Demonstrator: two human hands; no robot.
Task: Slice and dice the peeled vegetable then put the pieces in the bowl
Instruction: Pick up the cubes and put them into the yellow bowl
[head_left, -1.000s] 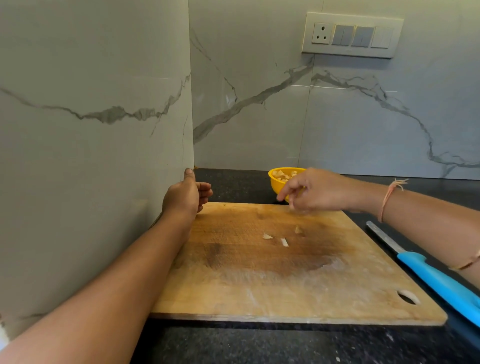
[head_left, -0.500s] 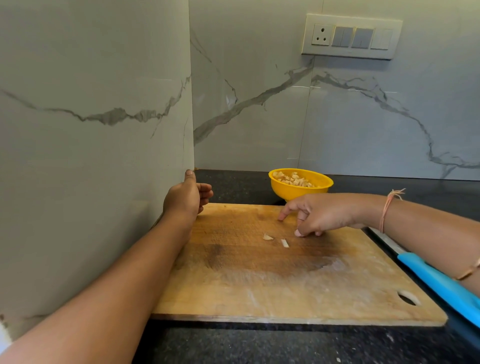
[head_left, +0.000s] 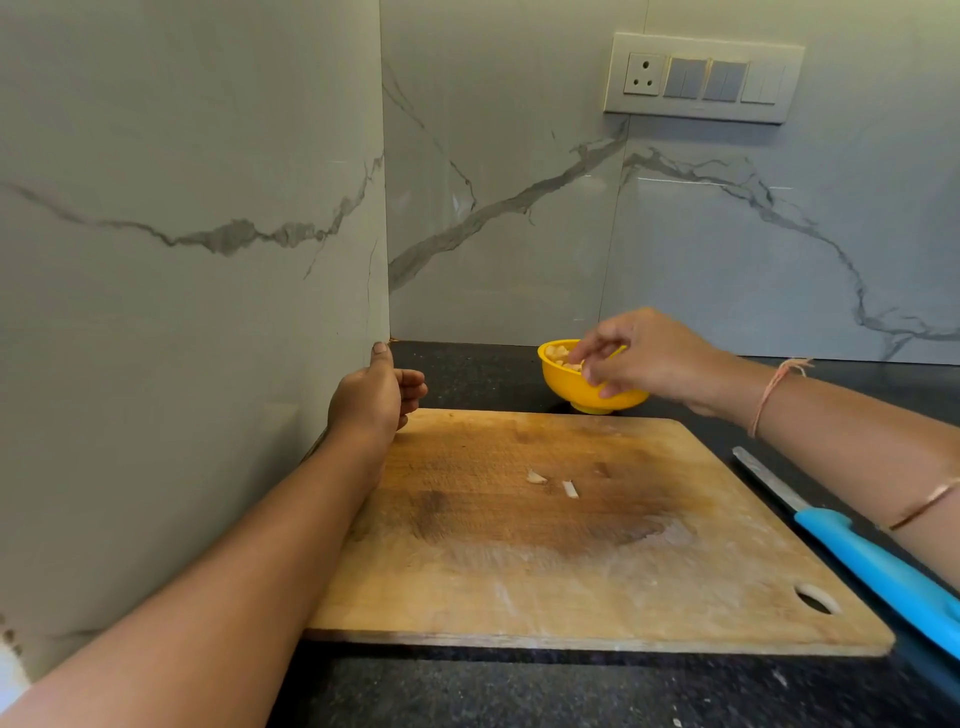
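Directly over the yellow bowl (head_left: 571, 387) of diced pieces (head_left: 557, 355) hovered the right hand (head_left: 649, 358) — fingers blurred, pinching or apart could not be told. Two stray bits (head_left: 536, 476) lay on the board (head_left: 519, 571) short of it; the left hand (head_left: 371, 400) rested loosely curled, empty.

Behind the right hand (head_left: 654, 358), a thin pinkish thread (head_left: 774, 387) circled the wrist, its frayed ends sticking out. Farther up that forearm sat a slim copper-coloured bangle (head_left: 924, 504). Both forearms were bare.
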